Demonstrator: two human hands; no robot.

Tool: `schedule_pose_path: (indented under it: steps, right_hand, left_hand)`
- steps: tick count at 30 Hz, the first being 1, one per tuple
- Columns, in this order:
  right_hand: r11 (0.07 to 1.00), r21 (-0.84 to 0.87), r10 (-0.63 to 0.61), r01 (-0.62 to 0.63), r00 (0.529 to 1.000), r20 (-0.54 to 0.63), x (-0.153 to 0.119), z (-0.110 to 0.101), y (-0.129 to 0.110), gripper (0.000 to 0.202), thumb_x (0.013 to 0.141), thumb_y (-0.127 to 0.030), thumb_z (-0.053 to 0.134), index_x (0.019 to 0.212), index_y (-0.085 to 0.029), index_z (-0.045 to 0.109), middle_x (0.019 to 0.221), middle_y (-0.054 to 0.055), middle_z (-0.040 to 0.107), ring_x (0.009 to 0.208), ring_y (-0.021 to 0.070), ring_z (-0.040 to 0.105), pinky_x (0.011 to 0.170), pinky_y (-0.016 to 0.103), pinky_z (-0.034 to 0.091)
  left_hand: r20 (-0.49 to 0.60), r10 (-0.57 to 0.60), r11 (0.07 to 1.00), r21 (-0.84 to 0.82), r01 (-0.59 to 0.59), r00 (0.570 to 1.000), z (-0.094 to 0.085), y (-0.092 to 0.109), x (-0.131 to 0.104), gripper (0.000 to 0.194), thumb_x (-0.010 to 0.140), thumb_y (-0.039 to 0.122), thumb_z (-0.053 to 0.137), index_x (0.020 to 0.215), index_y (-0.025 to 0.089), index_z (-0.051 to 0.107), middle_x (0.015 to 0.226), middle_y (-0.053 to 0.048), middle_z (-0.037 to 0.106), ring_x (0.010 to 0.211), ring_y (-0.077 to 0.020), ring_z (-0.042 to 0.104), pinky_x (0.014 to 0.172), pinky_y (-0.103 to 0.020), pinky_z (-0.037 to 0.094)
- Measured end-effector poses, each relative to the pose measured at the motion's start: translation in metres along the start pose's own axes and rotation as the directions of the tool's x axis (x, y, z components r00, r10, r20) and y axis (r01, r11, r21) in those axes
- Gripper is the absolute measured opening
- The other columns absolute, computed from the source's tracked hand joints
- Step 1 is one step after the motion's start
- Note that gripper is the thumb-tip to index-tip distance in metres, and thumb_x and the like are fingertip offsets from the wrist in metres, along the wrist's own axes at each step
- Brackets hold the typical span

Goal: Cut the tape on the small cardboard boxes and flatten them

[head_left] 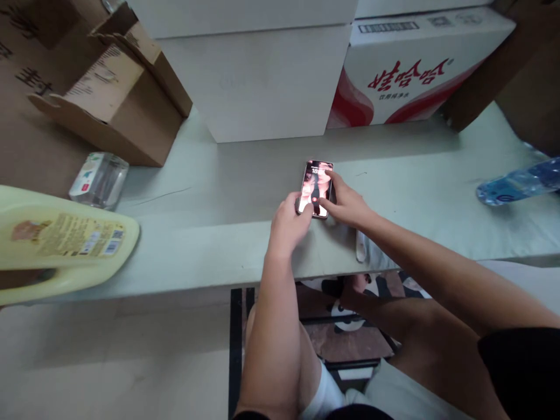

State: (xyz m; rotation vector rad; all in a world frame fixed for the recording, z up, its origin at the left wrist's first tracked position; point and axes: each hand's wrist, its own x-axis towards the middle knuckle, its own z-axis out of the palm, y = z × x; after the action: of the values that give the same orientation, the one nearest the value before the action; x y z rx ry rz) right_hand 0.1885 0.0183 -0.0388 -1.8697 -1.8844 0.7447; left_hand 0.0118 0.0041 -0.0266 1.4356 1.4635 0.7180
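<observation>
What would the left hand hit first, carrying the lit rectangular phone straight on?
Likely the large plain white cardboard box beyond the phone, given how the left hand points; its height is unclear.

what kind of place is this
Possibly a storage corner or stockroom, judging by the open cardboard box, the red-and-white drinking water carton and the big yellow jug on one surface.

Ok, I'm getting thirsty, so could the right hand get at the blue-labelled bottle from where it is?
Probably yes: nothing stands on the tabletop between the right hand and the bottle, though its fingers are at the phone now.
</observation>
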Motion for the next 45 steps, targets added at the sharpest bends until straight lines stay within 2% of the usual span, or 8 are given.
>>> schedule_pose_path:
  steps: [4, 10, 28, 31, 34, 37, 41, 45]
  right_hand:
    - [0.99, 0.131, 0.045, -0.046, 0.999, 0.005, 0.013, 0.001, 0.001, 0.086, 0.075, -0.044, 0.057, 0.151, -0.017, 0.028, 0.135, 0.018, 0.061, 0.113, 0.0391, 0.062, 0.096, 0.06, 0.048]
    - [0.996, 0.052, 0.074, -0.071, 0.996, -0.048, 0.017, 0.009, 0.001, 0.081, 0.074, -0.04, 0.057, 0.148, -0.018, 0.035, 0.133, 0.018, 0.061, 0.114, 0.0396, 0.061, 0.096, 0.061, 0.047]
    - [0.996, 0.09, -0.014, 0.02, 0.998, -0.068, 0.021, 0.012, 0.017, 0.071, 0.08, -0.04, 0.055, 0.146, -0.021, 0.038, 0.135, 0.016, 0.061, 0.121, 0.0401, 0.059, 0.103, 0.065, 0.044]
    - [0.991, 0.132, -0.03, 0.03, 1.0, 0.0, 0.02, 0.006, 0.022, 0.076, 0.078, -0.035, 0.054, 0.15, -0.022, 0.033, 0.144, 0.015, 0.055, 0.129, 0.0381, 0.055, 0.108, 0.064, 0.04]
    - [0.981, 0.147, -0.138, 0.127, 0.988, 0.068, 0.019, 0.002, 0.028, 0.087, 0.071, -0.03, 0.057, 0.153, -0.022, 0.029, 0.162, 0.015, 0.031, 0.147, 0.0372, 0.035, 0.118, 0.062, 0.029]
    - [0.968, 0.124, -0.233, 0.219, 0.966, 0.114, 0.02, 0.0, 0.033, 0.097, 0.067, -0.031, 0.063, 0.155, -0.021, 0.025, 0.168, 0.016, 0.01, 0.155, 0.037, 0.016, 0.122, 0.061, 0.019]
    - [0.95, 0.09, -0.309, 0.3, 0.943, 0.121, 0.021, 0.0, 0.037, 0.103, 0.065, -0.036, 0.068, 0.156, -0.024, 0.021, 0.168, 0.016, 0.011, 0.156, 0.0365, 0.011, 0.121, 0.063, 0.017]
    - [0.946, 0.048, -0.323, 0.32, 0.941, 0.104, 0.02, 0.003, 0.038, 0.103, 0.066, -0.031, 0.068, 0.157, -0.024, 0.02, 0.167, 0.018, 0.014, 0.155, 0.0363, 0.016, 0.12, 0.063, 0.021]
  left_hand:
    - [-0.054, -0.035, 0.998, -0.052, 0.033, 0.998, -0.007, 0.0, -0.001, 0.026, 0.087, 0.031, 0.058, 0.111, 0.022, 0.064, 0.107, -0.01, 0.074, 0.086, -0.0218, 0.069, 0.082, -0.038, 0.05]
    - [-0.239, 0.032, 0.986, -0.151, -0.069, 0.971, -0.018, -0.002, -0.001, 0.008, 0.086, 0.024, 0.056, 0.086, 0.021, 0.063, 0.083, -0.003, 0.07, 0.072, -0.0143, 0.062, 0.072, -0.029, 0.048]
    - [-0.28, 0.066, 0.948, -0.281, -0.148, 0.958, -0.024, -0.002, -0.007, 0.009, 0.085, 0.024, 0.057, 0.08, 0.02, 0.064, 0.075, -0.002, 0.065, 0.074, -0.0136, 0.062, 0.071, -0.026, 0.049]
    - [-0.279, 0.062, 0.946, -0.289, -0.146, 0.958, -0.025, -0.002, -0.008, 0.01, 0.085, 0.025, 0.057, 0.08, 0.02, 0.064, 0.076, -0.002, 0.066, 0.074, -0.0136, 0.061, 0.072, -0.026, 0.049]
    - [-0.277, 0.059, 0.942, -0.301, -0.145, 0.959, -0.025, -0.001, -0.008, 0.01, 0.085, 0.024, 0.057, 0.08, 0.02, 0.064, 0.076, -0.002, 0.066, 0.072, -0.0132, 0.061, 0.071, -0.026, 0.049]
    - [-0.272, 0.061, 0.938, -0.314, -0.149, 0.96, -0.025, 0.0, -0.007, 0.009, 0.084, 0.023, 0.057, 0.079, 0.02, 0.064, 0.075, -0.001, 0.066, 0.07, -0.0126, 0.06, 0.069, -0.026, 0.048]
    - [-0.273, 0.068, 0.935, -0.319, -0.157, 0.96, -0.024, -0.001, -0.007, 0.009, 0.084, 0.023, 0.058, 0.079, 0.02, 0.064, 0.075, -0.001, 0.066, 0.07, -0.0126, 0.06, 0.069, -0.026, 0.048]
    - [-0.272, 0.069, 0.934, -0.321, -0.158, 0.96, -0.024, -0.001, -0.007, 0.009, 0.084, 0.023, 0.057, 0.079, 0.021, 0.064, 0.075, -0.001, 0.066, 0.069, -0.0127, 0.06, 0.068, -0.026, 0.048]
